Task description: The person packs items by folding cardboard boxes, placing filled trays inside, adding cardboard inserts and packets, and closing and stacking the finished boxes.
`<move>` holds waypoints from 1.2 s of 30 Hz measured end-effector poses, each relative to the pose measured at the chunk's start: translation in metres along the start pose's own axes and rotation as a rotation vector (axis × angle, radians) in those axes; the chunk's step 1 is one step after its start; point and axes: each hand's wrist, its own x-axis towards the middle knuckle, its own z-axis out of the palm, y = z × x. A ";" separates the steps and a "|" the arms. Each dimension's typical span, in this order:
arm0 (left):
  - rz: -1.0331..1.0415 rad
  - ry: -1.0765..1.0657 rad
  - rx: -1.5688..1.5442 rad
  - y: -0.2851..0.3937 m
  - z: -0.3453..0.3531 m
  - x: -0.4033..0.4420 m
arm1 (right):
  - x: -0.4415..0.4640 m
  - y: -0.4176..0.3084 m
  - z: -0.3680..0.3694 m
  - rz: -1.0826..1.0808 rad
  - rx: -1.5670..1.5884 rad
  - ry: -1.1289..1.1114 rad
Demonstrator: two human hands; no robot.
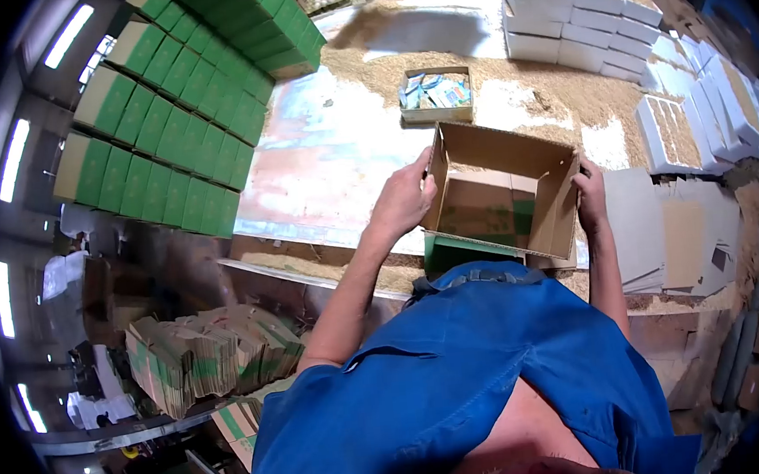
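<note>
An open cardboard box (502, 152) is held in front of my body, tilted so that I see into it. My left hand (405, 197) grips its left wall, with the fingers behind the edge. On the opposite side, my right hand (590, 192) is closed around the right wall near the top corner. Brown and green panels show inside the box; whether they are its bottom or something beneath it, I cannot tell. Just beyond it on the table stands a small carton (403, 115) filled with blue and white packets (439, 90). A green cardboard surface (461, 253) shows under the box's near edge.
Green boxes (157, 125) are stacked high at the left of the sawdust-strewn table (303, 176). White blocks (560, 36) form a stack at the back right, with more white trays (670, 134) beside them. Flattened cartons (201, 353) sit low at left; grey cardboard (664, 232) lies at right.
</note>
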 end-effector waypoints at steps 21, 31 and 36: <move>0.063 -0.293 0.105 -0.029 0.064 0.028 | 0.027 0.137 -0.002 -0.072 -0.597 0.232; -0.060 0.242 -0.324 -0.053 0.129 -0.002 | 0.068 0.026 -0.022 -0.025 -0.175 -0.117; -0.146 0.227 -0.446 -0.045 0.122 -0.003 | 0.036 0.003 0.036 -0.351 -0.865 0.085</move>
